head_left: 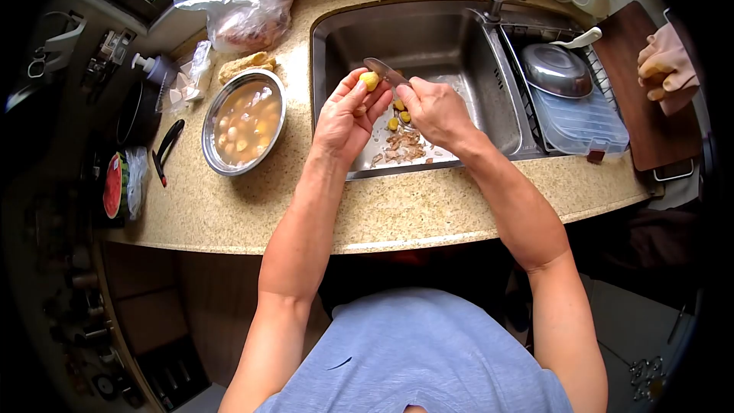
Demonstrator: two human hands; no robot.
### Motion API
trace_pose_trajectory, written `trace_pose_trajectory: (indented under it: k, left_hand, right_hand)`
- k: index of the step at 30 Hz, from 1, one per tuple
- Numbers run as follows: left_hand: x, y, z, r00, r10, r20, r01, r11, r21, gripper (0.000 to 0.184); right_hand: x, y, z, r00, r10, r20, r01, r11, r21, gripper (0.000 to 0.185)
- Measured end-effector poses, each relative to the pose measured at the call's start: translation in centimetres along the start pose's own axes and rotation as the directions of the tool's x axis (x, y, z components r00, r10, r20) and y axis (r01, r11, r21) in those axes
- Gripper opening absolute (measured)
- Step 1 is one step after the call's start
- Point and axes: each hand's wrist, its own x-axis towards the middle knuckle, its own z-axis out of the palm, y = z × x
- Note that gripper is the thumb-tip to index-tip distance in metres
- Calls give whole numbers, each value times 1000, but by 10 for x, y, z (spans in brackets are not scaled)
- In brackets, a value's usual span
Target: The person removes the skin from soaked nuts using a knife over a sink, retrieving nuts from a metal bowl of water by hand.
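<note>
Knife (pixel 387 72), steel-bladed, at small yellow chunk (pixel 370 80) over grey metal sink (pixel 397 30)

Handle: hidden inside closed right hand (pixel 437 109). Chunk: rounded, partly covered, pinched by fingers of left hand (pixel 342 118). Yellow pieces (pixel 394 124) and brown peelings (pixel 404 147) lie below. Speckled beige counter (pixel 413 218) borders sink; room edges dark.

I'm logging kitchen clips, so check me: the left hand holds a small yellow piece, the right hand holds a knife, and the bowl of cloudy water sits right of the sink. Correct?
Not quite: the head view shows the bowl of cloudy water left of the sink. The left hand does hold a small yellow piece, the right hand a knife.
</note>
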Motion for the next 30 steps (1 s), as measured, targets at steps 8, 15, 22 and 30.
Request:
trace_pose_trajectory:
  k: [8,15,22,30]
  left_hand:
    - [0,4,-1,1000,-12,26,12,1000,1,25]
    - [1,1,-1,999,4,52,-2,999,-43,25]
    - [-1,2,0,998,21,62,-22,1000,5,25]
    - [1,0,-1,999,30,20,-31,997,65,26]
  right_hand:
    - [1,2,-2,999,36,3,-36,999,9,37]
    - [-1,-1,-2,1000,20,-21,-21,999,-30,37]
    - [0,0,-4,1000,-11,-7,11,1000,4,37]
    - [-1,-3,-4,1000,12,-4,-12,999,-50,39]
